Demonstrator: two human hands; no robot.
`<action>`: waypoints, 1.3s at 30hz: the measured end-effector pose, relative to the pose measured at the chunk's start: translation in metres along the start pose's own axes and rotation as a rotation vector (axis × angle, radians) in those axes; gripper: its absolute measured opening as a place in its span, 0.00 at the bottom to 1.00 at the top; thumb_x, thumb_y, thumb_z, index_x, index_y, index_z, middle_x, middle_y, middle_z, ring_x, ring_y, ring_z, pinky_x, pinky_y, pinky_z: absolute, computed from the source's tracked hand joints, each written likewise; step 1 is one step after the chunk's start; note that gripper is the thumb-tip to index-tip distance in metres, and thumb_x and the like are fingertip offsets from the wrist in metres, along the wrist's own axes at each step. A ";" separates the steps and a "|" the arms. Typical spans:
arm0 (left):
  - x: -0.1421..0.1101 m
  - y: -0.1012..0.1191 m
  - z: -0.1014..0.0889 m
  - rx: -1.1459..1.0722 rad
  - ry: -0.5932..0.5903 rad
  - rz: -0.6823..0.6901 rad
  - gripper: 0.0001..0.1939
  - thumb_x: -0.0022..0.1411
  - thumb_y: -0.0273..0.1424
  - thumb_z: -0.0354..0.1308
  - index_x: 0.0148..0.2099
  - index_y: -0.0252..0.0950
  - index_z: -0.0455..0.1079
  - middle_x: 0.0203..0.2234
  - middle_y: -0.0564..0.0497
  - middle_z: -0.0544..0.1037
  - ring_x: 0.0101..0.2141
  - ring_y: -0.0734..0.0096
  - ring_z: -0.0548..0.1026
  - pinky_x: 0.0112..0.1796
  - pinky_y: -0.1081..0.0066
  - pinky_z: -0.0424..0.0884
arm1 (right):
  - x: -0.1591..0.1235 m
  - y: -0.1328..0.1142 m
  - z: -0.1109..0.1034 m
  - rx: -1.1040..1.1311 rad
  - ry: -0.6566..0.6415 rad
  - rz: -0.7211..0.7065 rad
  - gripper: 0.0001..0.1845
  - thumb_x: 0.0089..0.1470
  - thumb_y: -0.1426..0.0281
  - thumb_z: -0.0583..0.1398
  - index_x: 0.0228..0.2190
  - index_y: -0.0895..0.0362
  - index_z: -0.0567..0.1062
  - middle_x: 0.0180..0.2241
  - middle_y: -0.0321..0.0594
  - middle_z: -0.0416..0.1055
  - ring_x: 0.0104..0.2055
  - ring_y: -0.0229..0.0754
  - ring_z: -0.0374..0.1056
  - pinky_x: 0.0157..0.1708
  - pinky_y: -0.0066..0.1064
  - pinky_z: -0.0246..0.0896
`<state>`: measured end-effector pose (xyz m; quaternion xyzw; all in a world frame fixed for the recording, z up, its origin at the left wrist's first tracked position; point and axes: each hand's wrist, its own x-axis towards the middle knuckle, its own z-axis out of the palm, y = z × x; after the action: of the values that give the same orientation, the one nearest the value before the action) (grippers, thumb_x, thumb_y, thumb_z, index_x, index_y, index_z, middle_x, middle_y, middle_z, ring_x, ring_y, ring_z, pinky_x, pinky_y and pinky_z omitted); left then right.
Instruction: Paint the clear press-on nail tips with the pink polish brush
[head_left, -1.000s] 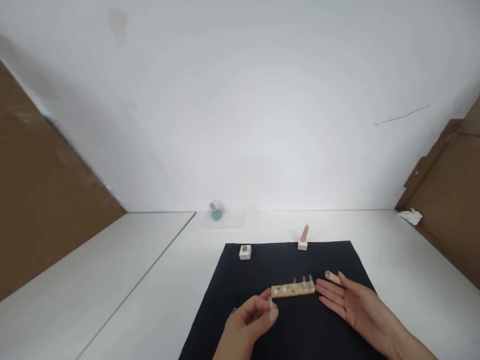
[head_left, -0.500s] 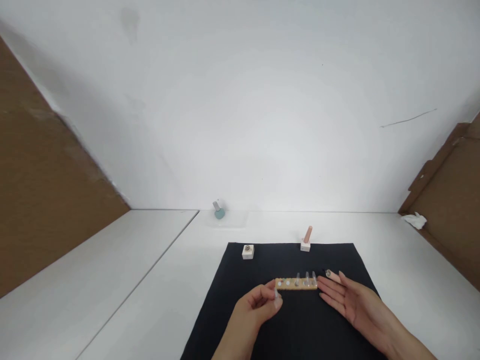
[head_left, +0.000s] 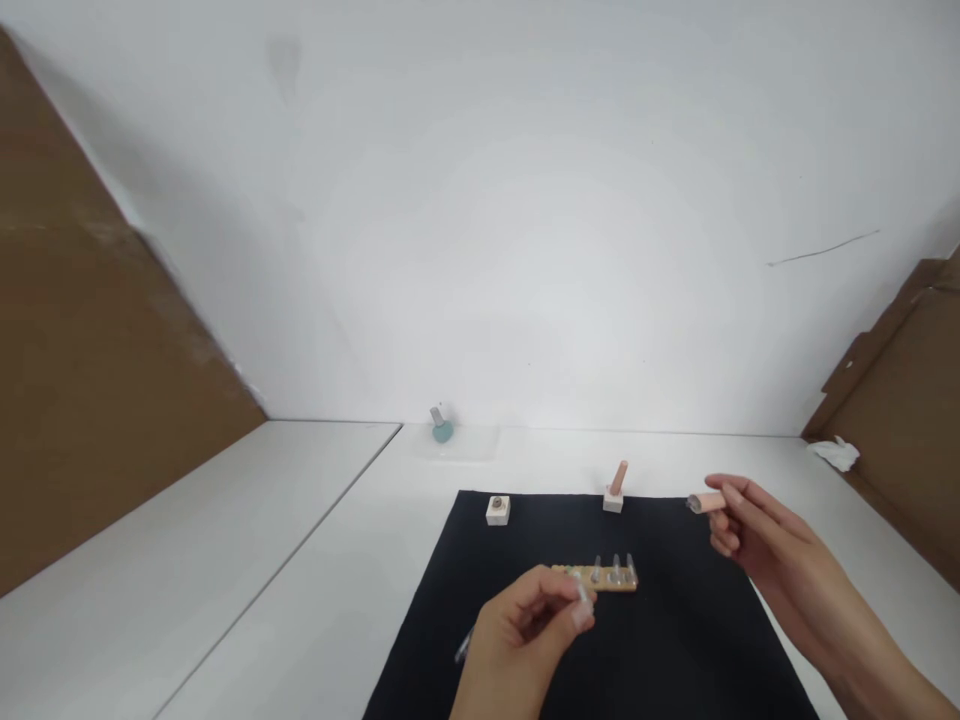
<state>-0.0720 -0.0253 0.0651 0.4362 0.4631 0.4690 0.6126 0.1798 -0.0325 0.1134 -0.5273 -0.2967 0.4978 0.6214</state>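
1. Change, right side: the right hand (head_left: 772, 545) is raised and farther from the strip than in the earlier frames. Its fingers, previously extended with the palm open beside the strip, are now curled.
2. Change, left side: the left hand (head_left: 517, 635) has shifted to the right relative to the strip and now covers part of its left end.
3. Left hand state: thumb and index finger are pinched together on a small clear tip (head_left: 583, 594). The other fingers are curled. The clear tip is held just in front of the tan strip (head_left: 621, 586).
4. Right hand state: thumb and fingers are closed on a pink cylindrical cap (head_left: 711, 502). The cap lies nearly horizontal, its dark, open-looking end directed left, above the far right part of the black mat (head_left: 660, 660).
5. Strip: positioned on the mat, with three clear pieces (head_left: 616, 567) standing along its visible right portion.
6. Mat, far side: a square white bottle (head_left: 497, 517), uncapped, is at left; a bottle with a pink cap (head_left: 613, 503) is at right.
7. Mat, near side: another clear piece (head_left: 464, 645) is beside the left hand, partly hidden.
8. White table (head_left: 330, 590), rear: a teal bottle (head_left: 442, 431) is at the clear tray (head_left: 472, 445); a white tissue (head_left: 835, 454) lies at far right.
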 end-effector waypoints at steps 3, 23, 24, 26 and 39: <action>0.011 0.016 0.015 -0.074 -0.010 0.047 0.13 0.45 0.41 0.77 0.28 0.39 0.82 0.28 0.48 0.86 0.31 0.60 0.82 0.38 0.67 0.80 | 0.001 -0.027 0.032 -0.147 -0.086 -0.222 0.24 0.45 0.47 0.74 0.32 0.55 0.81 0.24 0.36 0.69 0.26 0.39 0.59 0.27 0.29 0.60; 0.031 0.006 0.005 -0.005 0.036 0.279 0.09 0.56 0.40 0.71 0.30 0.40 0.81 0.33 0.50 0.82 0.28 0.67 0.76 0.34 0.72 0.74 | 0.021 -0.013 0.076 -0.517 -0.482 -0.464 0.14 0.69 0.55 0.57 0.42 0.51 0.76 0.29 0.38 0.81 0.34 0.43 0.72 0.37 0.32 0.65; 0.033 0.005 0.003 0.008 0.024 0.288 0.08 0.57 0.38 0.70 0.30 0.40 0.81 0.31 0.51 0.81 0.29 0.67 0.76 0.34 0.73 0.74 | 0.019 -0.012 0.077 -0.585 -0.492 -0.486 0.13 0.70 0.56 0.56 0.42 0.50 0.75 0.28 0.36 0.80 0.36 0.44 0.72 0.39 0.32 0.65; 0.035 0.003 0.000 0.033 -0.013 0.291 0.06 0.58 0.35 0.70 0.30 0.40 0.81 0.29 0.51 0.80 0.32 0.65 0.76 0.35 0.73 0.73 | 0.017 -0.009 0.079 -0.677 -0.511 -0.528 0.11 0.71 0.58 0.54 0.42 0.49 0.73 0.29 0.34 0.79 0.36 0.43 0.73 0.41 0.31 0.64; 0.035 0.004 0.002 -0.061 -0.021 0.151 0.09 0.53 0.38 0.73 0.29 0.39 0.81 0.27 0.51 0.80 0.30 0.64 0.77 0.35 0.71 0.75 | 0.013 -0.007 0.085 -0.759 -0.466 -0.627 0.11 0.70 0.61 0.56 0.35 0.50 0.71 0.27 0.32 0.75 0.29 0.39 0.67 0.33 0.27 0.61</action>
<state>-0.0661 0.0098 0.0632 0.4560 0.4078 0.5232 0.5933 0.1103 0.0106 0.1406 -0.4763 -0.7285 0.2502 0.4240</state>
